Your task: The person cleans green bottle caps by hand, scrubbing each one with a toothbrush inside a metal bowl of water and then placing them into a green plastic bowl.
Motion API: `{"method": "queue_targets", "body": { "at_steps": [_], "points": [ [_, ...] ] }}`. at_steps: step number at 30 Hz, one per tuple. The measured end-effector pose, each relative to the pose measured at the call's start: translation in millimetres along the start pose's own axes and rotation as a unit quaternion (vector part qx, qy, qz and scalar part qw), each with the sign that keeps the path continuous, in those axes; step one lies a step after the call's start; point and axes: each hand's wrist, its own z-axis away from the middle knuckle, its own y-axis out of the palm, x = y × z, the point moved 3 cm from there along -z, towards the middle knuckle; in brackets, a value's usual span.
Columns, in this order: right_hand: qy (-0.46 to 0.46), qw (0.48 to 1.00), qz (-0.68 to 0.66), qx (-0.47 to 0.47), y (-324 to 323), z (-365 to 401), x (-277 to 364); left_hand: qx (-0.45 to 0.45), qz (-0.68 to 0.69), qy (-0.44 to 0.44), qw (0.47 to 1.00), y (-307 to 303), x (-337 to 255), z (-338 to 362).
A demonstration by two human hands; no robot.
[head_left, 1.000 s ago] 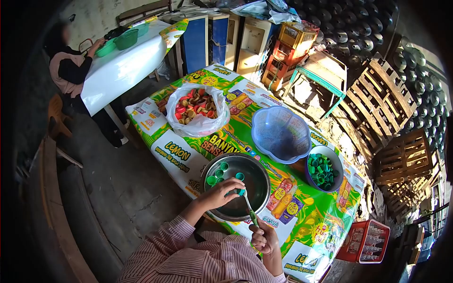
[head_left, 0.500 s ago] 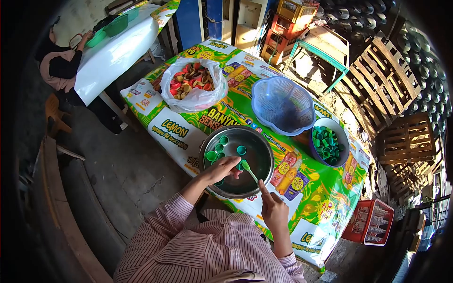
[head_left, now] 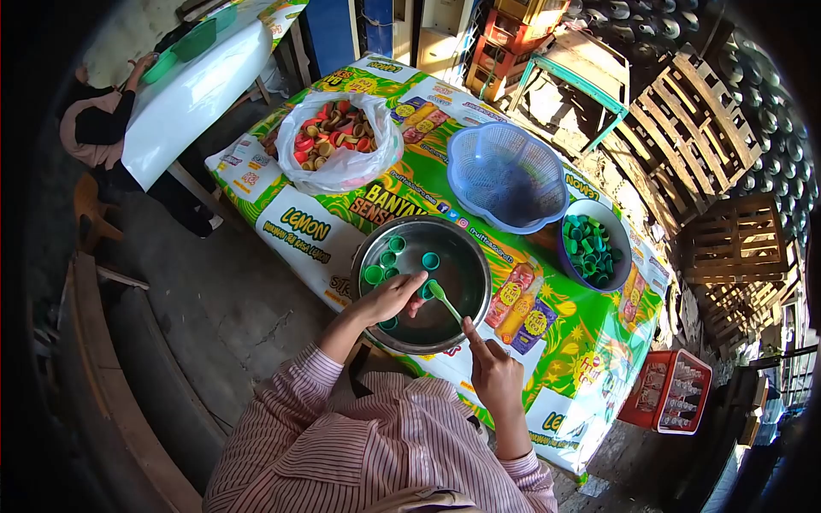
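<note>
A metal basin (head_left: 481, 321) stands near the table's close edge, with several green caps (head_left: 373, 274) lying in its left part and one teal cap (head_left: 430, 261) near its middle. Over the basin my left hand (head_left: 390, 300) is closed on a green cap (head_left: 426, 291), held at its fingertips. My right hand (head_left: 496, 369) grips the handle of a light green brush-like tool (head_left: 446, 301) at the basin's right rim. The tool's head touches or nearly touches the held cap.
Around the basin on the patterned table (head_left: 295, 224) stand a plastic bag of red and brown caps (head_left: 333, 141), a blue basket (head_left: 505, 179) and a bowl of green caps (head_left: 590, 248). A person (head_left: 98, 128) works at another table. Right of the table is a red crate (head_left: 667, 392).
The whole view has shifted slightly, so the table and its items appear a little higher and further left. Both hands keep their hold, and the tool's head is still at the cap.
</note>
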Motion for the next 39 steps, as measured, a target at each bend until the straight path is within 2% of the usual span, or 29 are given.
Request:
{"method": "queue_targets", "body": {
  "at_steps": [2, 3, 5, 6, 7, 8, 9, 10, 12, 13, 15, 16, 17, 19, 20, 22, 23, 25, 26, 27, 29, 31, 32, 33, 34, 35, 37, 38, 39],
  "points": [
    [0.035, 0.994, -0.093, 0.038, 9.1, 2.0, 0.6, -0.064, -0.038, 0.03, 0.997, 4.2, -6.9, 2.0],
    [0.036, 0.994, -0.094, 0.039, 13.5, 3.4, 1.5, -0.063, -0.037, 0.028, 0.997, 5.0, -6.0, 1.6],
    [0.083, 0.944, -0.312, 0.06, 22.3, 6.4, 0.4, -0.081, -0.131, 0.096, 0.983, 6.2, -9.6, 0.2],
    [0.11, 0.915, -0.378, 0.089, 20.3, 5.9, 2.0, -0.08, -0.131, 0.095, 0.984, 6.6, -10.2, 0.1],
    [0.111, 0.914, -0.379, 0.088, 23.4, 7.6, 0.0, -0.088, -0.213, 0.142, 0.963, 7.7, -14.9, 1.7],
    [0.087, 0.936, -0.338, 0.04, 25.5, 8.7, -4.2, -0.095, -0.293, 0.19, 0.932, 8.8, -21.1, 3.0],
    [0.063, 0.954, -0.294, -0.007, 22.8, 8.6, -5.5, -0.094, -0.294, 0.19, 0.932, 9.4, -24.9, 4.4],
    [0.064, 0.954, -0.294, -0.008, 19.2, 9.9, -6.5, -0.115, -0.339, 0.217, 0.908, 10.1, -31.7, 7.7],
    [0.101, 0.981, -0.163, -0.018, 6.2, 12.0, -8.8, -0.145, -0.451, 0.276, 0.836, 10.5, -45.8, 12.7],
    [0.103, 0.981, -0.163, -0.017, 6.6, 13.4, -10.9, -0.143, -0.45, 0.275, 0.837, 12.5, -51.6, 14.6],
    [0.079, 0.985, -0.123, -0.092, 6.4, 15.4, -15.4, -0.129, -0.432, 0.319, 0.833, 18.8, -62.5, 17.8],
    [0.077, 0.985, -0.124, -0.093, 12.7, 15.2, -18.0, -0.121, -0.472, 0.32, 0.812, 18.3, -54.5, 14.0],
    [0.079, 0.985, -0.124, -0.092, 16.6, 16.3, -19.4, -0.104, -0.515, 0.19, 0.83, 10.6, -33.5, 6.7],
    [0.061, 0.998, -0.022, -0.02, 22.1, 14.5, -19.6, -0.101, -0.502, 0.2, 0.835, 12.8, -34.4, 5.6],
    [0.056, 0.995, -0.057, -0.056, 15.6, 13.0, -17.8, -0.101, -0.502, 0.203, 0.835, 13.6, -37.9, 4.1],
    [0.069, 0.991, -0.081, -0.08, 4.5, 10.0, -13.3, -0.148, -0.459, 0.319, 0.816, 23.1, -57.9, 14.3],
    [0.08, 0.986, -0.104, -0.106, 0.9, 8.4, -13.3, -0.148, -0.458, 0.319, 0.816, 22.9, -55.6, 15.0],
    [0.07, 0.98, -0.129, -0.137, 5.7, 7.2, -17.0, -0.136, -0.601, 0.248, 0.748, 19.2, -42.2, 12.3],
    [0.062, 0.992, -0.066, -0.083, 10.8, 8.3, -17.4, -0.109, -0.624, 0.194, 0.749, 13.3, -29.8, 9.1],
    [0.052, 0.998, -0.002, -0.031, 13.9, 7.4, -18.7, -0.111, -0.623, 0.195, 0.749, 16.9, -32.9, 11.1],
    [0.072, 0.992, -0.071, -0.07, 5.9, 8.7, -17.1, -0.187, -0.525, 0.299, 0.774, 21.0, -55.4, 18.1],
    [0.063, 0.988, -0.092, -0.108, -0.8, 9.1, -16.2, -0.204, -0.496, 0.33, 0.777, 22.2, -60.3, 20.4],
    [0.064, 0.988, -0.092, -0.106, 1.5, 8.8, -15.0, -0.175, -0.58, 0.281, 0.744, 19.8, -48.7, 17.1],
    [0.087, 0.993, -0.055, -0.065, 8.9, 6.7, -15.3, -0.144, -0.657, 0.227, 0.704, 19.7, -40.8, 15.9],
    [0.108, 0.994, -0.016, -0.025, 13.0, 4.7, -17.1, -0.13, -0.64, 0.202, 0.73, 19.4, -37.0, 14.7],
    [0.105, 0.994, -0.016, -0.03, 11.9, 3.0, -17.5, -0.133, -0.641, 0.205, 0.727, 20.0, -37.6, 14.5],
    [0.078, 0.982, -0.115, -0.129, 5.5, 8.7, -15.3, -0.205, -0.555, 0.301, 0.748, 33.0, -60.8, 27.2],
    [0.08, 0.978, -0.132, -0.142, 6.9, 11.2, -17.1, -0.207, -0.508, 0.341, 0.763, 33.4, -60.1, 26.5],
    [0.082, 0.978, -0.134, -0.139, 10.4, 12.1, -17.5, -0.205, -0.509, 0.338, 0.765, 28.9, -49.9, 25.4]
  ]
}}
